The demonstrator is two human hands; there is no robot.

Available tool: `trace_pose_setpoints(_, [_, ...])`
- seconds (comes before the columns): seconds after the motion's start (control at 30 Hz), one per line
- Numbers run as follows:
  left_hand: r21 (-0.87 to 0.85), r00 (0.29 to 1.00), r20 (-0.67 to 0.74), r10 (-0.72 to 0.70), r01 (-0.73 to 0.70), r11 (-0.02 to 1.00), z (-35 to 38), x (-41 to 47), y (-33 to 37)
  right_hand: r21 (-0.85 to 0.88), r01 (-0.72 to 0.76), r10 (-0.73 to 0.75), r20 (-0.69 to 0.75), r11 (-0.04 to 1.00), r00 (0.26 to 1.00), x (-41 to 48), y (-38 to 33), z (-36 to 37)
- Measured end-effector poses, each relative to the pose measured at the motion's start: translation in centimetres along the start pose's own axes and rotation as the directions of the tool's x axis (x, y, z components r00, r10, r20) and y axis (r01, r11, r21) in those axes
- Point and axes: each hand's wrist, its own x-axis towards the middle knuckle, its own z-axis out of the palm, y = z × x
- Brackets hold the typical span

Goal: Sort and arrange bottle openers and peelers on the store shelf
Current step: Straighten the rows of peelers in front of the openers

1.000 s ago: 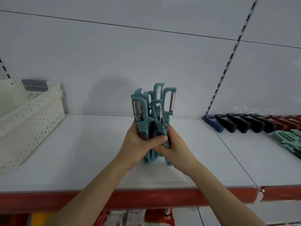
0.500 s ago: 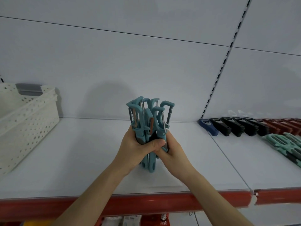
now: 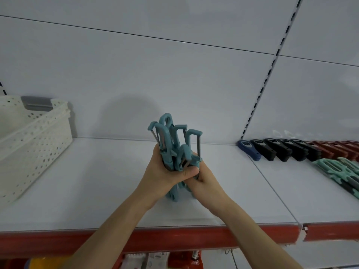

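1. Since 0.5 s ago the bundle of teal peelers (image 3: 175, 150) has been reshuffled: its heads, then nearly level, now stand at uneven heights, with 1 loop poking above the rest. Both hands stay at the middle of the frame.
2. The left hand (image 3: 163, 176) grips the handles from the left, fingers curled round them and the thumb laid across the front.
3. The right hand (image 3: 206, 184) wraps the same bundle from the right, touching the left thumb.
4. The bundle stands roughly upright over the white shelf (image 3: 87, 191), handle ends down. Whether they touch it cannot be told.
5. At middle right, a row of bottle openers (image 3: 279, 150) lies along the shelf back: 1 blue, then black, then dark red.
6. Mint-green peelers (image 3: 338, 169) lie in front of that row at the right edge.
7. A white perforated basket (image 3: 33, 144) sits on the shelf at the left edge.
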Motion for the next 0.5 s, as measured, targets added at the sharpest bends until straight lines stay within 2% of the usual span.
trace_pose_setpoints(0.1, [-0.017,1.000,0.008,-0.019,0.019,1.000,-0.3,0.3,0.5,0.029,-0.059,0.056,0.079,0.998,0.995,0.4,-0.5,-0.3])
trace_pose_setpoints(0.27, [0.025,0.999,0.010,-0.042,0.042,0.999,-0.4,1.3,1.0,-0.040,-0.028,0.033,0.129,0.999,0.991,0.9,-0.6,-0.7])
trace_pose_setpoints(0.5, [0.025,0.999,0.013,-0.049,0.049,0.999,-0.4,2.3,1.6,-0.141,-0.066,0.063,-0.027,0.988,0.998,1.0,-0.4,-1.4])
